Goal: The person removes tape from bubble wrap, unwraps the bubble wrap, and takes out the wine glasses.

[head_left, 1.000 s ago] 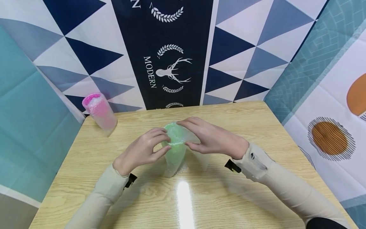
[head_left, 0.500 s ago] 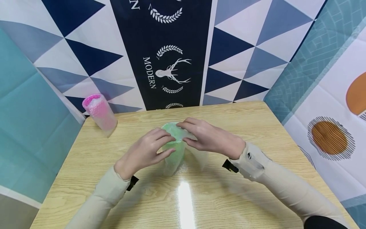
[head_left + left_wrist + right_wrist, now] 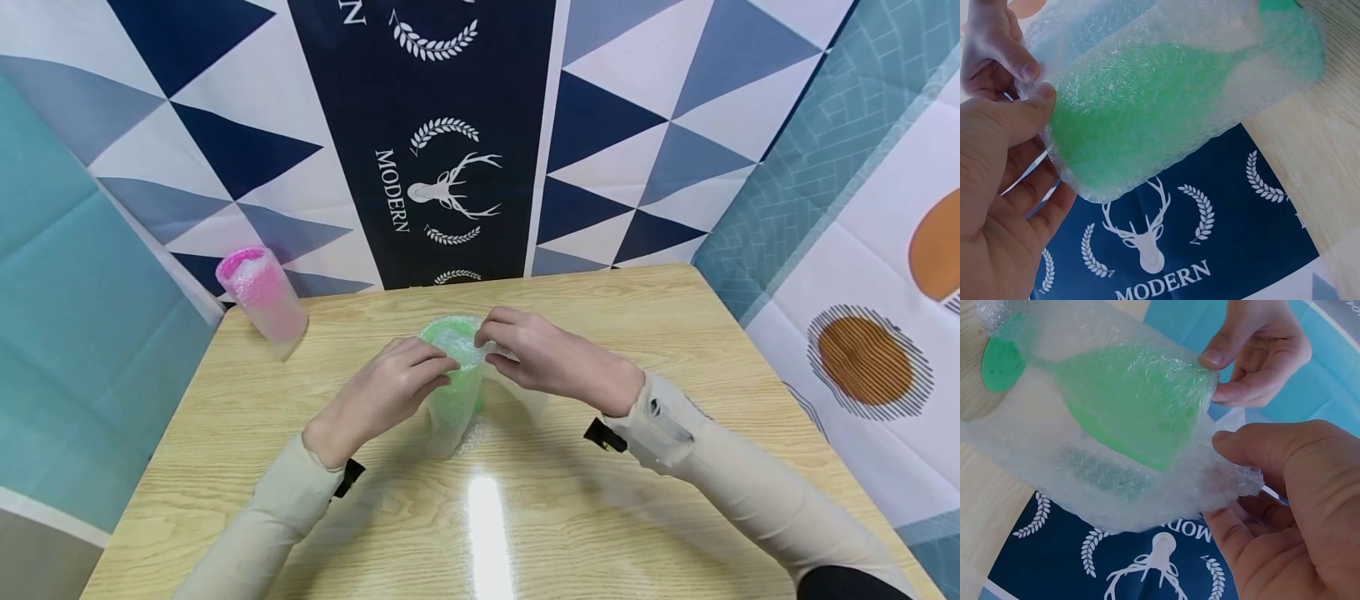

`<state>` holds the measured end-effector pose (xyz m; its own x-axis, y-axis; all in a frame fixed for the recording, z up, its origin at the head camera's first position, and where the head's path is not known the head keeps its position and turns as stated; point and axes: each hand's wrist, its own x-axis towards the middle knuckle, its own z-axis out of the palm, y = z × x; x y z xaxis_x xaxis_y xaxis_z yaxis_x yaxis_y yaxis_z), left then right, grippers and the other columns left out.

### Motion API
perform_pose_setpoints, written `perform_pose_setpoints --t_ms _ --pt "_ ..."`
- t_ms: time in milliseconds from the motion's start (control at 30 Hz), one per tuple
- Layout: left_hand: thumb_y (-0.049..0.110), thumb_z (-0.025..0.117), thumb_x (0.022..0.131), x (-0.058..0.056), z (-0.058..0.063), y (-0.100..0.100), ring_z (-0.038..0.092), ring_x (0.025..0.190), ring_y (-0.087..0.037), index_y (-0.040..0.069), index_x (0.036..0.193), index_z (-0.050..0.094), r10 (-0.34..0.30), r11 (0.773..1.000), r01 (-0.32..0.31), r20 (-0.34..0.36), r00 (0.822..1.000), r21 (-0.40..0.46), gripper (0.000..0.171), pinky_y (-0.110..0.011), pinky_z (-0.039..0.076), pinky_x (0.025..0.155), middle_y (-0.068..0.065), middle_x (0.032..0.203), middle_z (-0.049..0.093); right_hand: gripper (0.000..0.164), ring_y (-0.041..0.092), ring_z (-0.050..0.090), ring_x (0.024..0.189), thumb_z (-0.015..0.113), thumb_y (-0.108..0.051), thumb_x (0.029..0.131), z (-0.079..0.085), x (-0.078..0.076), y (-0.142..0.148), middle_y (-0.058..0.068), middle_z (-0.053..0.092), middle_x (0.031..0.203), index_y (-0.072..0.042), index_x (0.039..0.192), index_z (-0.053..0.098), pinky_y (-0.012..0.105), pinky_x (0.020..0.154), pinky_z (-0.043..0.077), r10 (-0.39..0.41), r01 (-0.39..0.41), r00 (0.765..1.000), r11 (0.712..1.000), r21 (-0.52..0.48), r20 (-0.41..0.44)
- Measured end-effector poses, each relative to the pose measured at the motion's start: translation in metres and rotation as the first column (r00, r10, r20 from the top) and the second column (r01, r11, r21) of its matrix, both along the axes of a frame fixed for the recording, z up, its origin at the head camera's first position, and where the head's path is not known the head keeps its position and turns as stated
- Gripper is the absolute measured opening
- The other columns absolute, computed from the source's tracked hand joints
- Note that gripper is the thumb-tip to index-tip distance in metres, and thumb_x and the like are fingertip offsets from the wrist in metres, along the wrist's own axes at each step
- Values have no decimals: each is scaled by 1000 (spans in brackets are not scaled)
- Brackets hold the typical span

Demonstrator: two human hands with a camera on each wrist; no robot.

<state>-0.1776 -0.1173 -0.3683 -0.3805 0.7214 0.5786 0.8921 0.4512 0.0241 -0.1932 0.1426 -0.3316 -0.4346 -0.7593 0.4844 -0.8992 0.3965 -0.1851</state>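
Observation:
A green goblet (image 3: pixel 455 393) stands upright near the middle of the table, wrapped in clear bubble wrap (image 3: pixel 1110 503). Through the wrap in the right wrist view show its bowl, thin stem and round foot (image 3: pixel 1000 364). My left hand (image 3: pixel 386 393) pinches the upper edge of the wrap at the goblet's rim, thumb outside. On the other side, my right hand (image 3: pixel 551 354) pinches the loose edge of the sheet between thumb and fingers. That free flap hangs out to the right of the goblet. Some of my left fingertips are hidden behind the wrap.
A pink glass-like vessel (image 3: pixel 262 296) in bubble wrap stands at the table's back left corner. The wooden table (image 3: pixel 600 517) meets a patterned cloth backdrop (image 3: pixel 457 192) at the rear, with more cloth along both sides.
My left fingers loosened from the rim, then closed again on the wrap. My right fingers have curled in further, and the flap is drawn closer to the goblet.

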Motion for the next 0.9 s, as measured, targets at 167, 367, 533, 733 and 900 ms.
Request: perform_pose_setpoints --t_ms 167,367,533,733,900 --pt "4 80 88 -2 -2 -2 69 97 -19 8 109 75 6 1000 -6 -1 1000 6 22 -33 59 90 -2 104 73 16 20 68 84 75 8 87 2 1 4 13 67 100 1 101 70 25 71 61 -20 20 999 1000 2 43" --pt "4 80 88 -2 -3 -3 68 97 -20 7 110 73 8 1000 -8 1 1000 7 22 -34 59 90 -2 103 72 12 20 69 85 74 4 91 3 2 9 11 68 99 -1 101 69 26 72 61 -87 83 984 996 32 155" --pt "0 77 89 -3 -4 -3 67 95 -19 7 109 72 3 1000 -3 28 1000 -1 22 -33 58 90 -2 102 72 8 17 65 83 73 1 93 4 2 12 8 68 95 -2 97 67 29 71 59 -131 124 966 991 47 221" --pt "-2 74 91 -3 -4 -4 67 96 -20 7 108 72 4 1000 -3 44 999 -3 19 -34 58 92 -2 101 73 9 15 60 78 71 2 94 4 3 18 5 66 91 -4 96 65 29 66 56 -182 172 952 983 64 245" --pt "-4 75 89 -3 -5 -6 68 97 -20 6 107 72 1 1000 -1 44 999 5 21 -35 58 92 -3 101 73 11 14 56 74 71 3 93 2 3 23 4 63 86 -3 99 64 28 63 53 -235 224 938 972 71 256"
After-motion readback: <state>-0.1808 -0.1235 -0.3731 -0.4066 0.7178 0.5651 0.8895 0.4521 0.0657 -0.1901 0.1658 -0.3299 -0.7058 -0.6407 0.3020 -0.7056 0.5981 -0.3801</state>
